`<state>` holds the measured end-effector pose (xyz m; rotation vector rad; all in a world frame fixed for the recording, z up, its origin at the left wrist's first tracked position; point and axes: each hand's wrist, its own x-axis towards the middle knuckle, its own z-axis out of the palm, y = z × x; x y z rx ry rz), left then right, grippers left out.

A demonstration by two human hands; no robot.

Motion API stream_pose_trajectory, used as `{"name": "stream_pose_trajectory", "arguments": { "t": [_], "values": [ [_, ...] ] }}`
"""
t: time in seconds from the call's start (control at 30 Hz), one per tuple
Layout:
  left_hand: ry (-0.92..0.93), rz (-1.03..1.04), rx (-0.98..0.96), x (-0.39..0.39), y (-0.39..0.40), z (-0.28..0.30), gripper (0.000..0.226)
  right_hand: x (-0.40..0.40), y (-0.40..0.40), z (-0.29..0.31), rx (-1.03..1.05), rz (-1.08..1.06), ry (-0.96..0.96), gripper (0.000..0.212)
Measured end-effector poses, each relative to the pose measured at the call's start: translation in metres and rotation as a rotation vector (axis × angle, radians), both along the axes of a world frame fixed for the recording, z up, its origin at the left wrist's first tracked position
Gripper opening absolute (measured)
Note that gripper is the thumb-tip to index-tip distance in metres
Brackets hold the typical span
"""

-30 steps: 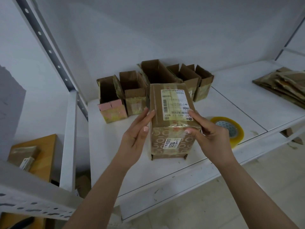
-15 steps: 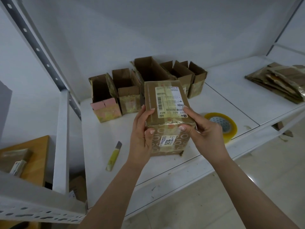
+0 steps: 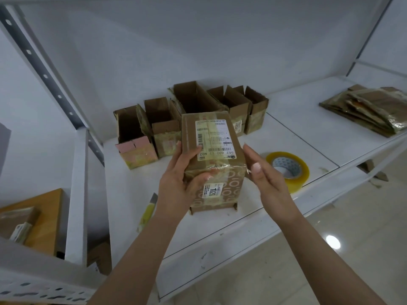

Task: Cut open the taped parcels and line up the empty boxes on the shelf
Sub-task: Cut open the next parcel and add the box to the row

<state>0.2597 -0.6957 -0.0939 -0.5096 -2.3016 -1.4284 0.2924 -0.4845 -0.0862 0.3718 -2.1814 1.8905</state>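
Likely stockroom: metal shelf (image 3: pixel 220 230), opened boxes (image 3: pixel 163 119).

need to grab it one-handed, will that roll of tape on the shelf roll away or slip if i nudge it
Probably not roll: the tape roll lies flat on its side on the shelf. It would likely slide instead, since the white surface looks smooth. Its open core should give fingers an easy hold.

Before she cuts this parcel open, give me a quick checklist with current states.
1. Parcel steadied: ok, left hand grips its near corner.
2. Seam still taped: ok, tape crosses the top.
3. Yellow knife within reach: ok, on the shelf left of the parcel; not yet in hand.
4. Right hand free: ok, open beside the parcel.
5. Room in the row of opened boxes: cannot tell.
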Motion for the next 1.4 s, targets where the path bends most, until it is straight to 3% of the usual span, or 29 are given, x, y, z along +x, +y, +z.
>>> {"name": "stream_pose_trajectory", "arguments": {
  "t": [0.17,0.33,0.73,0.9,1.13,1.3,1.4],
  "values": [
    [-0.030,-0.023,0.017,0.002,0.008,0.001,0.055,-0.011,-0.005,-0.009,-0.023,-0.034,-0.033,0.054],
    [-0.044,-0.022,0.034,0.002,0.008,0.001,0.055,-0.013,-0.013,-0.019,-0.014,-0.059,0.012,0.076],
    [-0.076,-0.040,0.052,0.000,0.001,-0.002,0.061,-0.020,-0.007,-0.030,0.316,-0.150,0.242,0.058],
    [-0.082,-0.052,0.028,0.000,0.000,0.001,0.058,-0.023,-0.009,-0.035,0.483,-0.258,0.299,0.065],
    [-0.082,-0.140,-0.009,0.000,-0.006,0.004,0.055,-0.024,0.000,-0.025,0.514,-0.281,0.332,0.069],
    [-0.066,-0.088,0.027,0.006,0.004,0.009,0.044,-0.024,-0.005,-0.026,0.543,-0.346,0.321,0.067],
    [-0.160,-0.251,0.080,0.003,-0.008,0.004,0.067,-0.020,0.001,-0.022,0.482,-0.253,0.308,0.066]
  ]
}}
